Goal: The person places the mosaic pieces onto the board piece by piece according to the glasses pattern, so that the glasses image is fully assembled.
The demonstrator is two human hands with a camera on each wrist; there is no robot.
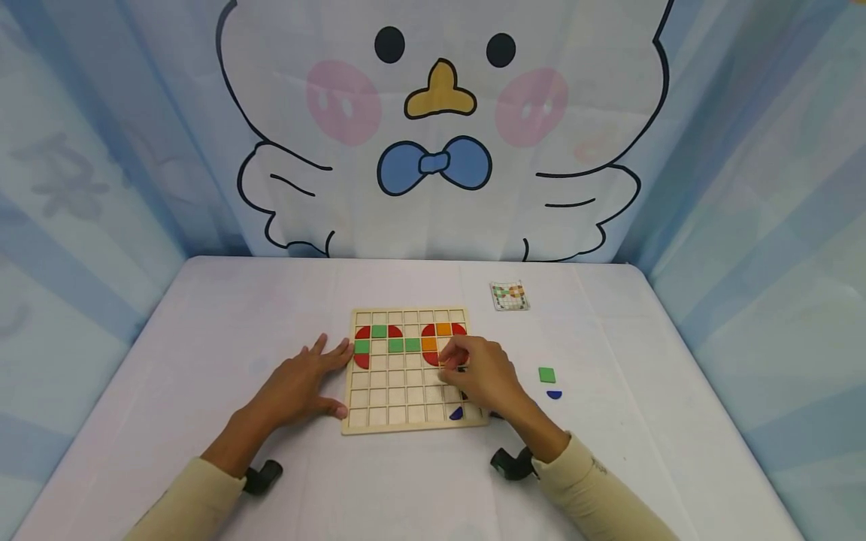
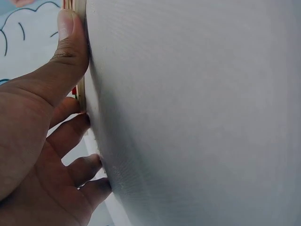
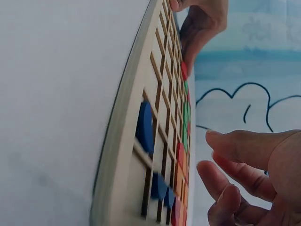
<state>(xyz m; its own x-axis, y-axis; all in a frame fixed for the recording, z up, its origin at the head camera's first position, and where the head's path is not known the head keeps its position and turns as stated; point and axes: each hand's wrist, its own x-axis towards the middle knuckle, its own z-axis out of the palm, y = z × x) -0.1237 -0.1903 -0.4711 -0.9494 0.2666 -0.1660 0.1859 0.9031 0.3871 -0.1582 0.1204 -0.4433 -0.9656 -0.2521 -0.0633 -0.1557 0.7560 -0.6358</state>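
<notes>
A wooden grid board (image 1: 379, 396) lies on the table. Its upper rows hold green squares (image 1: 379, 330), orange squares (image 1: 443, 329) and red rounded pieces (image 1: 362, 361). Near its lower right sits a blue rounded piece (image 1: 456, 413); more blue pieces (image 3: 158, 186) show in the right wrist view. My left hand (image 1: 298, 387) has its fingers spread, with fingertips and thumb touching the board's left edge. Over the board's right side hovers my right hand (image 1: 483, 372), fingers loosely bent. In the right wrist view no piece appears between its thumb and fingers. It hides part of the right columns.
To the right of the board lie a loose green square (image 1: 547, 375) and a blue half-round piece (image 1: 554, 394). A small patterned card (image 1: 510, 295) is farther back. Black wrist devices (image 1: 512, 464) sit under both wrists. A printed curtain (image 1: 433, 218) stands behind the table.
</notes>
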